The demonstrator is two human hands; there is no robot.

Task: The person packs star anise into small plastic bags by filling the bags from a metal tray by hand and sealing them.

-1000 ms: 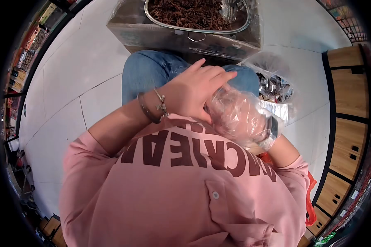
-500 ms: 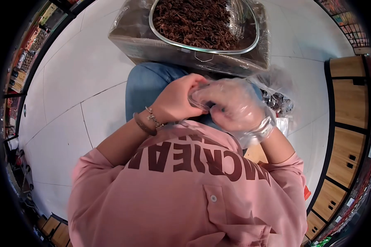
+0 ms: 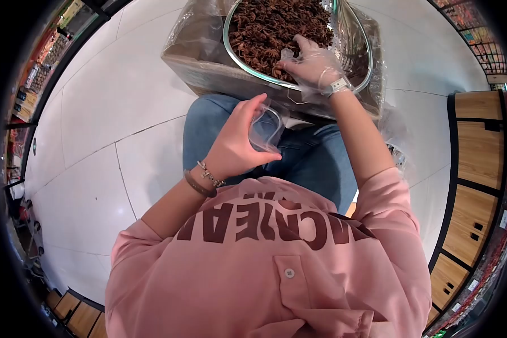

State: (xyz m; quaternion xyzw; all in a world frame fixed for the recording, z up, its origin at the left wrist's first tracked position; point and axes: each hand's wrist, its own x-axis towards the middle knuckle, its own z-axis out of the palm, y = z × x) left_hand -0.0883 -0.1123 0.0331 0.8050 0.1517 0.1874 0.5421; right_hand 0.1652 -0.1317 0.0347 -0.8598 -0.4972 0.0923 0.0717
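My left hand is curled round a small clear plastic bag and holds its mouth wide, above my lap. Nothing shows inside the bag. A thin clear plastic glove covers my right hand, which is over the star anise at the near right of the heap. Its thumb and fingers are apart, with the fingertips at the dark brown pieces. The star anise lies in a shiny metal basin with a perforated inner wall on the right.
The basin rests on a cardboard box wrapped in clear plastic, just past my knees. More crumpled clear plastic lies right of my leg. Wooden cabinets line the right side; stocked shelves stand at the left.
My right hand has left my left hand and moved forward to the star anise in the basin. My left hand has stayed above my lap, and the bag in it now shows.
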